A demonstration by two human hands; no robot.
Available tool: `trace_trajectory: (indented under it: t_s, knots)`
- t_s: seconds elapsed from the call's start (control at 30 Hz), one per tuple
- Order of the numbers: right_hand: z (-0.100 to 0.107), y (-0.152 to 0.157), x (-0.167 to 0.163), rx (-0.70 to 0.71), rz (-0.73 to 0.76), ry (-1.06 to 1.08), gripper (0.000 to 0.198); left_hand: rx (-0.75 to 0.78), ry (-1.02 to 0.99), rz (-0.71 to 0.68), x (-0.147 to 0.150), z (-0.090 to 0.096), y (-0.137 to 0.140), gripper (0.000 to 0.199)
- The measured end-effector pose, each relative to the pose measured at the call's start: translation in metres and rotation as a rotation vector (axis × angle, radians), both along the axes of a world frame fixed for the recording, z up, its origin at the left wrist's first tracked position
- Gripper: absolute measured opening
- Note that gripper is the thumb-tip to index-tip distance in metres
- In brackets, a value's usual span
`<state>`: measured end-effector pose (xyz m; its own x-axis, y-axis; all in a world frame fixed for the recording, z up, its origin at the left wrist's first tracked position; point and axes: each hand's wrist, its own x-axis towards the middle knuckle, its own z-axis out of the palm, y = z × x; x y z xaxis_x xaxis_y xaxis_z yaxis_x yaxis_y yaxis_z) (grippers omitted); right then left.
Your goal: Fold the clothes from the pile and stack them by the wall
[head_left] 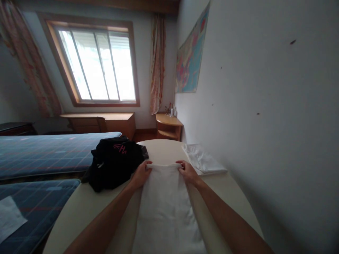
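Observation:
A long strip of folded white cloth [166, 204] lies on the round cream table [161, 150] and runs toward me past the lower edge of the view. Its exact kind does not show. At its far left corner, my left hand [142, 173] is closed, pinching the edge between thumb and fingers. My right hand [187, 172] pinches the far right corner in the same way. Between the two hands the far edge is nearly straight. Black clothing [113, 162] with pink lettering lies heaped left of my left hand. A folded white garment [203, 158] rests beyond my right hand.
Blue plaid mattresses [53, 151] stand along the left, with a white sheet-like piece [10, 217] on the nearer one. The white wall [265, 148] rises close on the right. A desk [116, 121] and a corner shelf [169, 120] stand at the back.

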<state>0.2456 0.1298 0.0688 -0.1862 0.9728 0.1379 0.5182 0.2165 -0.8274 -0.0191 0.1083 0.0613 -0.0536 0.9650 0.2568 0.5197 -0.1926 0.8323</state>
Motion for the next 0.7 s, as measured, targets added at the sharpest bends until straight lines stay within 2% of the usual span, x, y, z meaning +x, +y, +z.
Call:
trace_trajectory:
  t_s: [0.17,0.3,0.37,0.43,0.5,0.57,0.63,0.7]
  knots:
    - [-0.001,0.011,0.005,0.092,-0.135,-0.043,0.043,-0.043,0.013,-0.001,0.0,-0.006,0.012,0.03]
    - [-0.003,0.0,-0.004,0.197,-0.167,-0.128,0.045,-0.047,0.068,0.076,0.003,-0.013,0.01,0.032]
    - [-0.002,-0.014,-0.013,0.274,-0.127,-0.246,0.046,-0.022,0.103,0.126,0.006,-0.013,0.004,0.037]
    - [-0.001,-0.031,-0.021,0.325,-0.004,-0.396,0.05,0.037,0.142,0.157,0.01,-0.01,-0.004,0.044]
    - [0.0,-0.047,-0.029,0.297,0.164,-0.515,0.059,0.153,0.252,0.086,0.015,-0.009,-0.012,0.05]
    - [-0.001,-0.06,-0.034,0.218,0.275,-0.598,0.067,0.222,0.444,-0.087,0.02,-0.011,-0.019,0.051]
    - [-0.002,-0.069,-0.037,0.15,0.308,-0.655,0.073,0.164,0.636,-0.231,0.024,-0.015,-0.025,0.05]
    - [-0.001,-0.077,-0.038,0.119,0.305,-0.683,0.076,0.052,0.741,-0.267,0.025,-0.02,-0.031,0.052]
